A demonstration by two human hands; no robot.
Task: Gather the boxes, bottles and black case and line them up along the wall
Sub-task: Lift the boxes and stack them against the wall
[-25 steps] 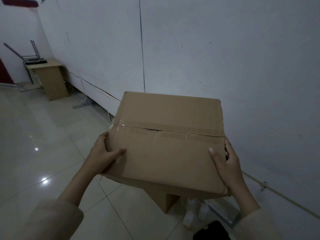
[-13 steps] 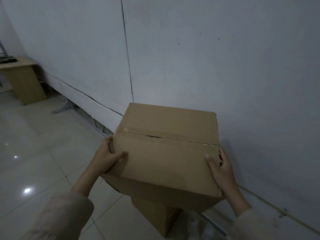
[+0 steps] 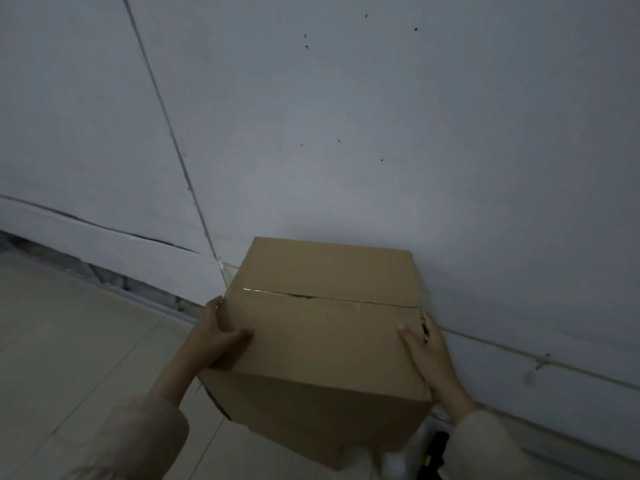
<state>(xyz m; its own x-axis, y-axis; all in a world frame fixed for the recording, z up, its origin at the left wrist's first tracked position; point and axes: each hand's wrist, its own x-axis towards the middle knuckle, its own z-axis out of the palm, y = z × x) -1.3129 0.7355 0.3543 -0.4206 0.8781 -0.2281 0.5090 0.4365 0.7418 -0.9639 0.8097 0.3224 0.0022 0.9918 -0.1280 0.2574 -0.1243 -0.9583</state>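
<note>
A large taped cardboard box (image 3: 322, 337) fills the lower middle of the head view, close to the white wall (image 3: 381, 133). My left hand (image 3: 216, 336) grips its left side, thumb on top. On the opposite side my right hand (image 3: 427, 351) clasps the right edge. The box is held low, tilted slightly toward me; its far edge is near or against the wall. Below its right corner a pale bottle-like shape (image 3: 394, 460) and a black object (image 3: 436, 452) show partly, mostly hidden by the box and my sleeve.
Beige floor tiles (image 3: 69, 341) spread to the left. A dark gap (image 3: 104, 275) runs along the wall's base at left. A thin cable with a clip (image 3: 540, 365) runs along the wall at right.
The box has come down and closer to the wall, both hands still on it. The view has tilted down and right, so the small table at the left and the second box below are out of sight.
</note>
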